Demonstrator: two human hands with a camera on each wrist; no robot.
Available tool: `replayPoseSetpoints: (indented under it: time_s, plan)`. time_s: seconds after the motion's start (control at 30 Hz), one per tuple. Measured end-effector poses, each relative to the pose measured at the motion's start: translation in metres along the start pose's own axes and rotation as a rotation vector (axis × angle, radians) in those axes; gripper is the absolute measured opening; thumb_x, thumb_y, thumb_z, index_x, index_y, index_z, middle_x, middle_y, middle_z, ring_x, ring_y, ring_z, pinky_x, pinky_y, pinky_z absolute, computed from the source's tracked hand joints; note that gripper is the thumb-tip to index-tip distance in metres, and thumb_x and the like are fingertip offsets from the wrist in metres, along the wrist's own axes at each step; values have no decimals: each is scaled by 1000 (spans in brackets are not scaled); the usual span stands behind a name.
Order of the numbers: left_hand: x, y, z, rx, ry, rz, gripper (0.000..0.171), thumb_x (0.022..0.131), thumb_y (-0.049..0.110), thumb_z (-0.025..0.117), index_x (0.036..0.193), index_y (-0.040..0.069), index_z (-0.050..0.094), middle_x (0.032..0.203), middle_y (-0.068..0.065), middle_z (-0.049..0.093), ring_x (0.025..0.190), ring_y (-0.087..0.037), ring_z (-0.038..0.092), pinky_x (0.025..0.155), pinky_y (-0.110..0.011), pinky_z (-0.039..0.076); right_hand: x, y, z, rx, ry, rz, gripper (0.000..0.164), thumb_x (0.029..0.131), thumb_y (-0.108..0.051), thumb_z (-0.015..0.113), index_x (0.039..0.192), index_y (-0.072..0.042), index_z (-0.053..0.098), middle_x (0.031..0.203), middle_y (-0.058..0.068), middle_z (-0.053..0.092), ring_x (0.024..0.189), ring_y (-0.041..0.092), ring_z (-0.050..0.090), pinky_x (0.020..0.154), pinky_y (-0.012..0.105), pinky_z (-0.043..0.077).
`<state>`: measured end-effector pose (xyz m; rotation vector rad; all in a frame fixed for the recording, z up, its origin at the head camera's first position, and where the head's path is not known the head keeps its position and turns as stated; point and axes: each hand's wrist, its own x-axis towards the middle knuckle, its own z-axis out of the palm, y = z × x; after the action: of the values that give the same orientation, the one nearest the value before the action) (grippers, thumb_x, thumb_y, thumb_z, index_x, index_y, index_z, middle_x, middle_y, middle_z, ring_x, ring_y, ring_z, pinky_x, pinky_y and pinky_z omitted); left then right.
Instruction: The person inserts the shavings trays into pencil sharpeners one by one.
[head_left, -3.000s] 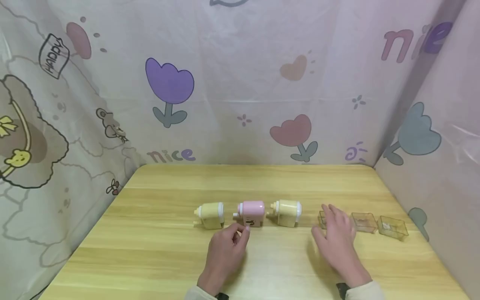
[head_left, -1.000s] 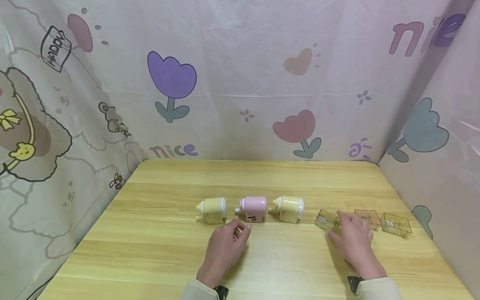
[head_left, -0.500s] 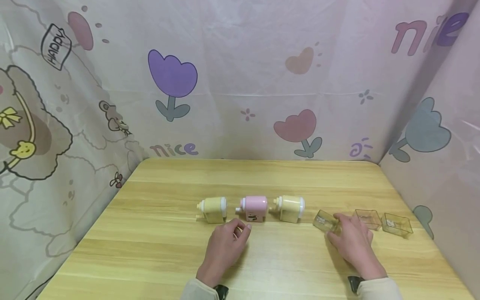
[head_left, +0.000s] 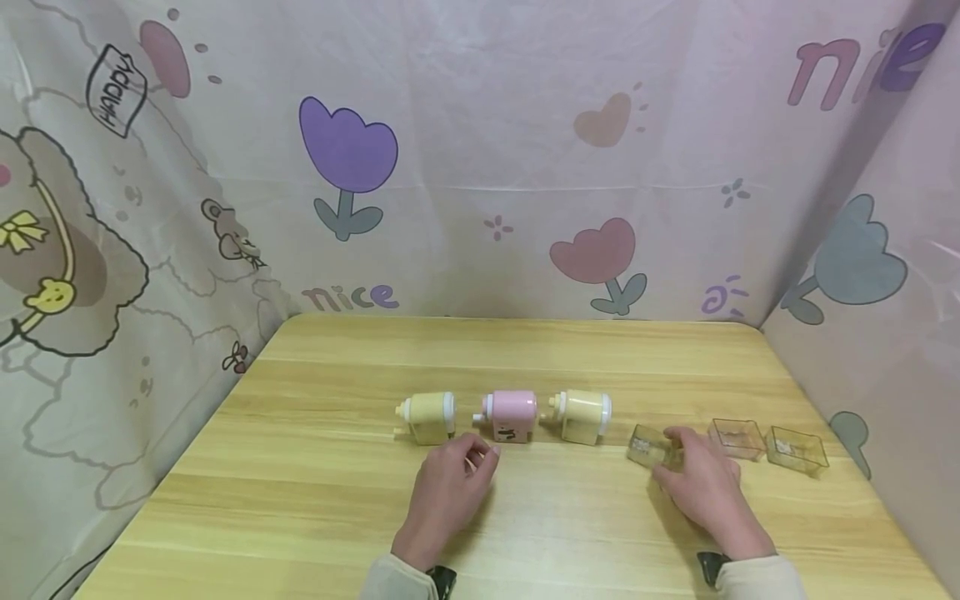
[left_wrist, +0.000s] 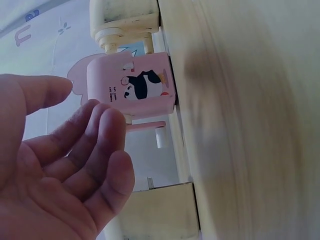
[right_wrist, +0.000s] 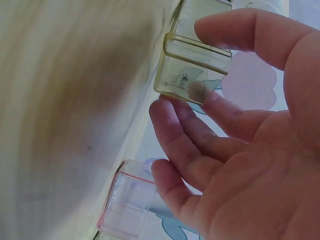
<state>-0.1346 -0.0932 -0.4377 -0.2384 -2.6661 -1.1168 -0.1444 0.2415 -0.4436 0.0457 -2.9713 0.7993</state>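
Observation:
My right hand (head_left: 702,490) holds a clear yellowish shavings tray (head_left: 645,447) by its right end, thumb on the near side and index finger on the far side. In the right wrist view the tray (right_wrist: 187,75) sits between thumb and fingers, close to the tabletop. My left hand (head_left: 448,490) rests with loosely curled fingers and nothing in them, in front of a pink crank pencil sharpener (head_left: 513,408). A panda picture shows on this sharpener (left_wrist: 145,85) in the left wrist view. Yellow sharpeners stand on its left (head_left: 430,417) and right (head_left: 585,415).
Right of the held tray lie a pinkish clear tray (head_left: 737,439) and another yellowish tray (head_left: 797,451). The wooden table (head_left: 525,350) meets a printed curtain (head_left: 465,167) at the back and both sides.
My right hand has come down onto the leftmost tray, which has turned to lie straighter in line with the others. The left hand has stayed almost still. The head view has shifted slightly.

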Motion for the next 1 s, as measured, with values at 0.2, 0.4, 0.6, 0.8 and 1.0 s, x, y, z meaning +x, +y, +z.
replayPoseSetpoints:
  time_s: [0.2, 0.4, 0.6, 0.8, 1.0]
  plan:
    - [0, -1, -3, 3, 25, -7, 11, 91, 30, 60, 86, 22, 64, 79, 13, 56, 68, -3, 51, 63, -24, 46, 1, -1, -1, 54, -55, 18, 65, 81, -25, 69, 133, 3, 43, 125, 25, 52, 106, 38, 53, 87, 58, 40]
    - [0, -2, -4, 1, 17, -14, 14, 92, 32, 59, 84, 21, 63, 77, 13, 54, 68, -4, 50, 63, -24, 46, 2, -2, 0, 119, -104, 20, 63, 78, -22, 71, 130, 3, 44, 120, 20, 55, 91, 21, 57, 69, 34, 49]
    - [0, -3, -4, -2, 18, -8, 18, 92, 32, 59, 77, 22, 58, 72, 12, 52, 64, -5, 49, 60, -24, 44, 0, -5, 2, 150, -150, 26, 61, 77, -24, 72, 127, 0, 46, 114, 13, 55, 86, 17, 55, 68, 32, 47]
    - [1, -4, -4, -4, 21, -11, 17, 92, 31, 60, 77, 22, 59, 72, 12, 52, 65, -5, 49, 60, -24, 44, 0, -7, 2, 158, -172, -12, 62, 76, -27, 74, 127, -2, 48, 115, 11, 55, 90, 18, 54, 71, 32, 47]
    - [1, -3, -6, -5, 15, -34, 13, 92, 31, 60, 82, 21, 61, 77, 12, 54, 67, -5, 50, 62, -24, 45, -2, -10, 4, 182, -170, -35, 61, 74, -23, 75, 125, -4, 49, 111, 9, 55, 88, 18, 53, 70, 32, 47]
